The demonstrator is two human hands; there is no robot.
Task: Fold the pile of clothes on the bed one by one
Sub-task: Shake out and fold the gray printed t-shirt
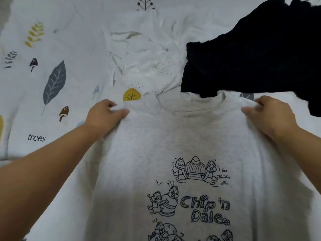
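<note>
Both hands pinching shoulders: left hand (106, 113), right hand (267, 113) | light grey cartoon-print cotton T-shirt (173, 153) | black garment (251, 58) beyond collar | leaf-print bedsheet (52, 49)

Single head-worn wide-angle view, looking forward and down, close over the bed (52, 40), arms reaching in

Your left hand (106, 113) pinches left shoulder of grey printed T-shirt (173, 145); your right hand (267, 113) grips right shoulder. Shirt spread front-up on leaf-print bed sheet (52, 80). Beyond collar: crumpled white garment (144, 63), black garment (251, 58).
</note>
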